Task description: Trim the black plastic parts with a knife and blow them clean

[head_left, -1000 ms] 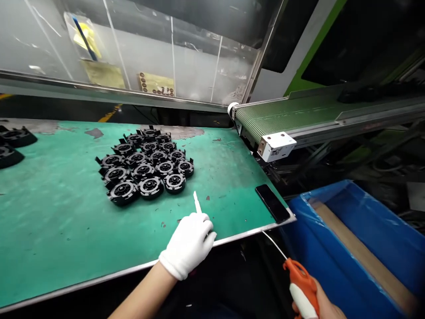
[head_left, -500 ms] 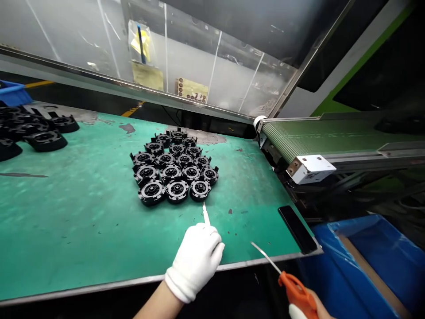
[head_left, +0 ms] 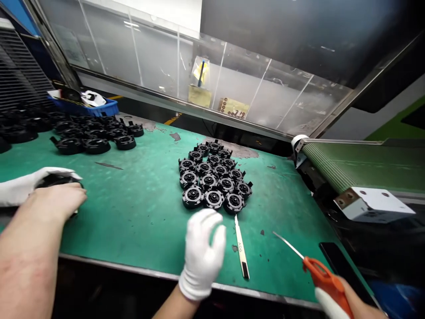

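Observation:
My left hand [head_left: 203, 254], in a white glove, hovers over the near side of the green table with thumb and fingers apart, holding nothing. Just right of it lies a slim white-handled craft knife [head_left: 241, 250] marked A06, its tip pointing at the nearest parts. Several round black plastic parts [head_left: 213, 198] with grey rings and clips stand packed together beyond my hand. At the lower right, my right hand [head_left: 345, 294] grips an orange air blow gun [head_left: 323, 277], whose thin metal nozzle points up and left over the table.
A co-worker's hands [head_left: 59, 195] handle a dark part at the left. More black parts [head_left: 96, 137] and a blue bin [head_left: 109, 107] stand behind them. A phone [head_left: 345, 266] lies by the right edge. A green conveyor [head_left: 358, 161] with a white block [head_left: 373, 204] runs beyond.
My left hand has let go of the craft knife, which now lies on the table. The view has swung left, bringing the co-worker's hands into sight. My right hand still holds the blow gun.

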Demonstrator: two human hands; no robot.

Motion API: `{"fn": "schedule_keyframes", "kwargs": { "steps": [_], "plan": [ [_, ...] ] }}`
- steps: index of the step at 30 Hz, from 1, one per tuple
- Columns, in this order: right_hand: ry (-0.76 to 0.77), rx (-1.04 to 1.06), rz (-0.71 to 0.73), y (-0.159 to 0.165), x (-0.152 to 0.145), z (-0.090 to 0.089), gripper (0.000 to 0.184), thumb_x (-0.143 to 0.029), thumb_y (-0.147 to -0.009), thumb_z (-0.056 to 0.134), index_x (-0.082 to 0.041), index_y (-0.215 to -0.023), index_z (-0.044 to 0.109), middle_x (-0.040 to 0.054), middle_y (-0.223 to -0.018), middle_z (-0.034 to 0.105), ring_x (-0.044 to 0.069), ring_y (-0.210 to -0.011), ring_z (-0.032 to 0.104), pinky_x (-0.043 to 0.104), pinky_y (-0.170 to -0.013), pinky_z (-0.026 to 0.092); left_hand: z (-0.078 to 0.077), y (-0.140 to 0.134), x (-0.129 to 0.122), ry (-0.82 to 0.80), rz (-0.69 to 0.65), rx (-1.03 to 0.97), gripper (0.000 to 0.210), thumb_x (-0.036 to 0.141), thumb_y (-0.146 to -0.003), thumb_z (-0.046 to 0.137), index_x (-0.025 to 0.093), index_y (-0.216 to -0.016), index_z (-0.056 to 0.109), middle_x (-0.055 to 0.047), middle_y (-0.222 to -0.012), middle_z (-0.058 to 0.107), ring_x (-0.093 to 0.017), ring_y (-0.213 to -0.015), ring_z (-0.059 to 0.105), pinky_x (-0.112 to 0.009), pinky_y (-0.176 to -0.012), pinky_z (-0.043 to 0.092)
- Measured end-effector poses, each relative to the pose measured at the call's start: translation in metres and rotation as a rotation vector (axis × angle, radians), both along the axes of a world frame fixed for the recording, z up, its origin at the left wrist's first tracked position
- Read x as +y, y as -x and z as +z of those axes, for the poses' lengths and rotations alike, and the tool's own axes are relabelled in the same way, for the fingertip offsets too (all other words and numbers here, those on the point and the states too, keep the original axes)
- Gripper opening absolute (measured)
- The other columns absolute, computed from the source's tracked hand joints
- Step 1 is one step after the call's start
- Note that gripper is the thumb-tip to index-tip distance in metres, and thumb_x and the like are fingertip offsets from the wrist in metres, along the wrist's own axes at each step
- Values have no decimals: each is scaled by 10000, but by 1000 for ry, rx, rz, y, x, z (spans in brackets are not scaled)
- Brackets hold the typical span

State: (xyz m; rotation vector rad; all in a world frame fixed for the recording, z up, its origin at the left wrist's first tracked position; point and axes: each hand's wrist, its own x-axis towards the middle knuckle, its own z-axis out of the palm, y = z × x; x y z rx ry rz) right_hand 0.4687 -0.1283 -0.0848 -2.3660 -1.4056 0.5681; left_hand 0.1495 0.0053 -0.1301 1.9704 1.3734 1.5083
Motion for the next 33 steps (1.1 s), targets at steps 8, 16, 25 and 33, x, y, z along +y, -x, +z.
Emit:
{"fn": "schedule_keyframes", "kwargs": {
  "steps": [8,16,25,33],
  "plan": [
    [176,-238,512,69,95,86,401,-602,-980,385,-251,-1040,569,26,-656,663,237,-557,620,277,-502,290,-7,31,104,254,366,-445,490,487,-1007,421,163,-1360,526,-140,-1464,517,-267,-1414,435,-451,-1246,285],
    [183,-354,579,88,145,111,440,-611,-967,409,-215,-1044,585,84,-745,686,234,-586,626,274,-475,283,-24,28,102,362,305,-514,468,494,-1023,401,252,-1417,473,-84,-1525,477,-268,-1434,421,-505,-1230,301],
    [347,-233,446,43,148,111,498,-667,-929,445,-218,-1093,584,44,-619,663,218,-468,627,266,-411,325,-7,53,146,367,342,-592,519,505,-1000,476,214,-1431,466,-135,-1522,443,-316,-1401,432,-595,-1162,346],
    [247,-334,697,162,197,129,360,-525,-990,401,-205,-1056,554,78,-785,684,220,-603,622,281,-495,279,-15,70,177,394,53,-537,551,576,-1005,399,238,-1431,487,-119,-1529,458,-286,-1441,399,-574,-1215,267]
  ]
}}
